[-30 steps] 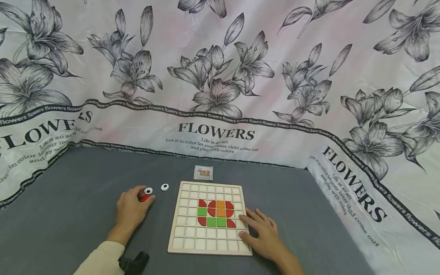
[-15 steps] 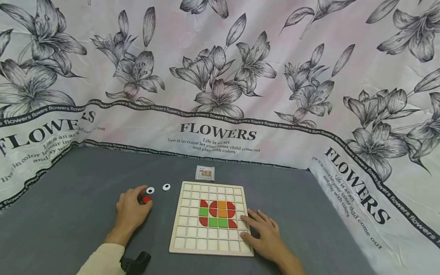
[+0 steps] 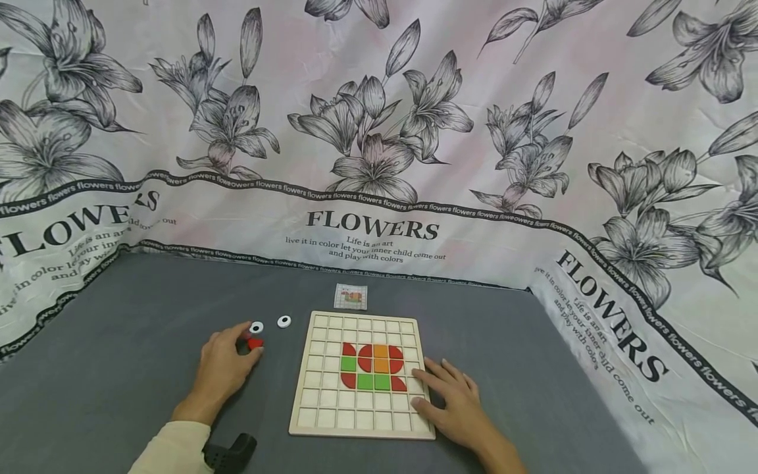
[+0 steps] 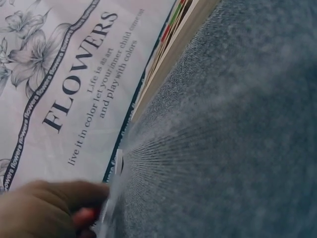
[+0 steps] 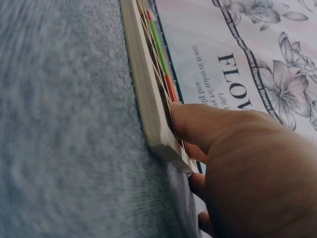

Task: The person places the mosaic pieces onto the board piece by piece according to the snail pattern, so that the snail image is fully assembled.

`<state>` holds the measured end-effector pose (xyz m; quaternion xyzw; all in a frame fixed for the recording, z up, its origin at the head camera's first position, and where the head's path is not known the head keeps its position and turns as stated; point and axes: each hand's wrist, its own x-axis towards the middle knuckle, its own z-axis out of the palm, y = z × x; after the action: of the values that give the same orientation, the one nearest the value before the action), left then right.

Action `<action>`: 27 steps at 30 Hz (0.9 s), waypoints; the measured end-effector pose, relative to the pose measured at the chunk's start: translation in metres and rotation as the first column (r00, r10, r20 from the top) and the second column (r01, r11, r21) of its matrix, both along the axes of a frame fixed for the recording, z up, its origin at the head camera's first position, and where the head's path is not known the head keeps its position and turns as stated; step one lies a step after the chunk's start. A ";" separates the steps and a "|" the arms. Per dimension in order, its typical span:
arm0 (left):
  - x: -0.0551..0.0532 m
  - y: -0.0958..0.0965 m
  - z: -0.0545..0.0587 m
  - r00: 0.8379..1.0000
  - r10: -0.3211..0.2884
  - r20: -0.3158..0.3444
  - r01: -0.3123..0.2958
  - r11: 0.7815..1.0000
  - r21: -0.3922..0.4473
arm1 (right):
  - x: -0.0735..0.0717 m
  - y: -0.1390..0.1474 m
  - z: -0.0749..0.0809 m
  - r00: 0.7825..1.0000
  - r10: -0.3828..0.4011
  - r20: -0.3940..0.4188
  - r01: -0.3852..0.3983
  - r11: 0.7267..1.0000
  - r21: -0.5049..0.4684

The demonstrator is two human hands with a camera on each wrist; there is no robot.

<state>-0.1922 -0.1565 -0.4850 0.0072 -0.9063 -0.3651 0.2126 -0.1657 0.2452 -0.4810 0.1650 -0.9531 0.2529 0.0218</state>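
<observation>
In the head view, my left hand [image 3: 222, 365] holds a small red piece [image 3: 255, 343] between thumb and forefinger, low over the grey table. The left wrist view shows the same red piece [image 4: 84, 217] mostly hidden by the fingers. Just beyond the fingertips lies a white disc with a black dot [image 3: 256, 327], like an eye; a second eye disc [image 3: 284, 321] is to its right. My right hand [image 3: 453, 398] rests with spread fingers on the right edge of a square wooden grid board [image 3: 331, 431]. Red, green and orange tiles [image 3: 381, 382] fill several of its middle cells.
Behind the board lies a small picture card [image 3: 351, 297] with a coloured figure on a grid. A flower-printed cloth [image 3: 373, 243] hangs round the back and sides of the grey table [image 3: 148, 316].
The red piece has turned between the left fingers, and the thumb has drawn slightly back from it. The right hand stays at the board's edge. The head view shifts slightly.
</observation>
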 end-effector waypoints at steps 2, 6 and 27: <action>0.000 0.003 0.002 0.999 -0.029 -0.020 0.029 1.000 -0.004 | 0.000 0.000 0.001 1.000 0.003 -0.001 -0.003 1.000 -0.003; 0.002 0.012 0.007 0.991 -0.102 -0.081 0.103 0.995 0.002 | -0.001 0.000 0.002 1.000 0.014 -0.011 -0.014 1.000 -0.007; -0.022 0.072 0.020 0.924 -0.381 -0.007 0.380 0.920 0.091 | 0.001 0.001 0.001 1.000 0.016 -0.025 -0.017 0.999 -0.031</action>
<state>-0.2147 -0.0843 -0.4646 -0.1574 -0.8741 -0.4401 0.1322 -0.1647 0.2463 -0.4803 0.1755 -0.9473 0.2658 0.0340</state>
